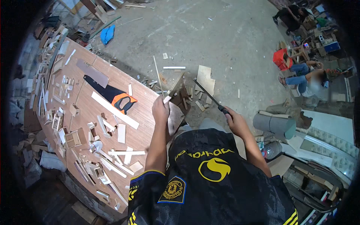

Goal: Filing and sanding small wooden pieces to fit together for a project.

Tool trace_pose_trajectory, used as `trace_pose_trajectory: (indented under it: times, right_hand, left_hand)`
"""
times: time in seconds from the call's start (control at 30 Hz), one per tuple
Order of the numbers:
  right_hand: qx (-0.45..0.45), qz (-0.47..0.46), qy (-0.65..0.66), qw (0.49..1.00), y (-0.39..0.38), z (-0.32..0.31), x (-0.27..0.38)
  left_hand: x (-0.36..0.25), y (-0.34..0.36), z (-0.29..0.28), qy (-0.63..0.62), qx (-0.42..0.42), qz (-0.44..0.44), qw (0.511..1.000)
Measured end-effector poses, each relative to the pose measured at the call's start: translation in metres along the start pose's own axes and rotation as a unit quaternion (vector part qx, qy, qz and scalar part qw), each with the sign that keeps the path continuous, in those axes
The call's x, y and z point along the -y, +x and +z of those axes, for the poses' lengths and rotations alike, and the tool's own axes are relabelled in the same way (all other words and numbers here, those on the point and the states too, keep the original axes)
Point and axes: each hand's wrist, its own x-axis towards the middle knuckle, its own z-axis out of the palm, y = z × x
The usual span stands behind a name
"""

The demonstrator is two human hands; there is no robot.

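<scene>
My left hand [160, 109] is at the table's right edge, its fingers closed round a thin wooden strip [156, 69] that points up and away. A small pale wood block [167, 99] shows beside its fingertips. My right hand [235, 123], off to the right over the floor, grips the black handle of a long, narrow, dark-bladed tool [208, 93]. Its blade slants up to the left, its tip apart from the strip. I cannot tell whether the blade is a knife's or a saw's. A handsaw [108, 94] with an orange and black handle lies on the wood-grain table [144, 95].
Wood offcuts [122, 133], small wooden frames [75, 138] and a flat metal blade [93, 72] cover much of the table. Scraps and a thin board [205, 78] lie on the floor ahead. A grey roll [273, 123] lies at right. One person [300, 77] sits beyond it; another [290, 18] is farther back.
</scene>
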Motion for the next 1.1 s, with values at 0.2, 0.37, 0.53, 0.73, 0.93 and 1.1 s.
trace_pose_trajectory:
  times: [0.2, 0.37, 0.53, 0.73, 0.93, 1.1]
  right_hand:
    - [0.02, -0.116, 0.152, 0.981, -0.022, -0.032, 0.023]
    - [-0.001, -0.28, 0.201, 0.939, -0.058, -0.068, 0.034]
    - [0.022, -0.347, 0.149, 0.926, -0.093, -0.106, 0.022]
    - [0.001, -0.395, 0.111, 0.912, -0.127, -0.121, -0.028]
    - [-0.007, -0.42, 0.119, 0.9, -0.157, -0.135, -0.056]
    - [-0.045, -0.402, 0.049, 0.913, -0.183, -0.155, -0.058]
  left_hand:
    - [-0.111, -0.038, -0.081, -0.189, -0.039, -0.047, 0.98]
    - [-0.188, -0.089, -0.13, -0.189, -0.043, 0.038, 0.98]
    - [-0.242, -0.145, -0.133, -0.314, -0.07, 0.05, 0.946]
    - [-0.288, -0.199, -0.129, -0.294, -0.058, 0.085, 0.95]
    - [-0.312, -0.238, -0.118, -0.26, -0.071, 0.078, 0.96]
    - [-0.336, -0.255, -0.119, -0.194, -0.08, 0.069, 0.975]
